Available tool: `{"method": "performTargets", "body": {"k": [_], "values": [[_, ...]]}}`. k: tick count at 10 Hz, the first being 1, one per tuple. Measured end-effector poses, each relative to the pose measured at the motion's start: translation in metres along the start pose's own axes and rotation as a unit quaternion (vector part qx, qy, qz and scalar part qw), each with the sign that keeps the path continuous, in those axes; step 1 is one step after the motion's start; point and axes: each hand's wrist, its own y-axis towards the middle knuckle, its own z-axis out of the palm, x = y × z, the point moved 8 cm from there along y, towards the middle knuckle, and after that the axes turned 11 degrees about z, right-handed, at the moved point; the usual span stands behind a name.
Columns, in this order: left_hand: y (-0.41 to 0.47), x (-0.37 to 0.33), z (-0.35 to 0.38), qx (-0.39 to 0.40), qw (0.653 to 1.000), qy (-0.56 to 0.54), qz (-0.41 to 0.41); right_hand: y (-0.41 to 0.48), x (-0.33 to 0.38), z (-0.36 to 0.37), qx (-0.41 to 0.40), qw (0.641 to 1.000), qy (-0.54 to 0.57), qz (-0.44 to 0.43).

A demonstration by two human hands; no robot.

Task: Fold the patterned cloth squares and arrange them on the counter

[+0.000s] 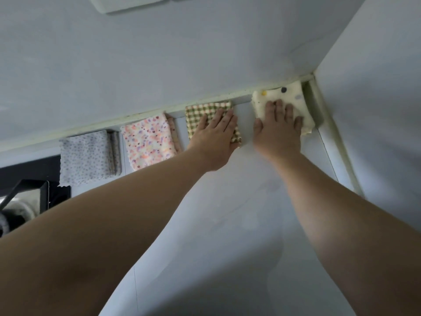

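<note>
Several folded cloth squares lie in a row along the back of the pale counter [227, 201]. From left: a grey dotted cloth [85, 153], a pink and orange speckled cloth [148, 139], a green checked cloth [198, 117] and a cream cloth with large dots [278, 93] in the corner. My left hand [215, 137] lies flat with straight fingers on the checked cloth. On the cream cloth my right hand [276, 128] presses down, its fingers spread.
The wall runs just behind the cloths, and a side wall [376, 110] closes the corner at the right. A black stove top [34, 174] with a metal pan support sits at the left edge.
</note>
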Motion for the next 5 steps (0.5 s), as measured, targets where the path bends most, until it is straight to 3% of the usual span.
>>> {"method": "performTargets", "body": {"k": [3, 4, 5], "values": [[-0.003, 0.004, -0.001, 0.000, 1.000, -0.010, 0.012, -0.005, 0.010, 0.010, 0.003, 1.000, 0.003, -0.016], [-0.010, 0.001, -0.012, -0.023, 0.999, -0.004, 0.025, -0.009, 0.014, -0.003, -0.021, 0.998, 0.050, -0.024], [-0.038, -0.016, -0.020, -0.084, 0.995, -0.016, 0.055, -0.039, 0.010, -0.027, -0.133, 0.975, 0.156, -0.084]]}}
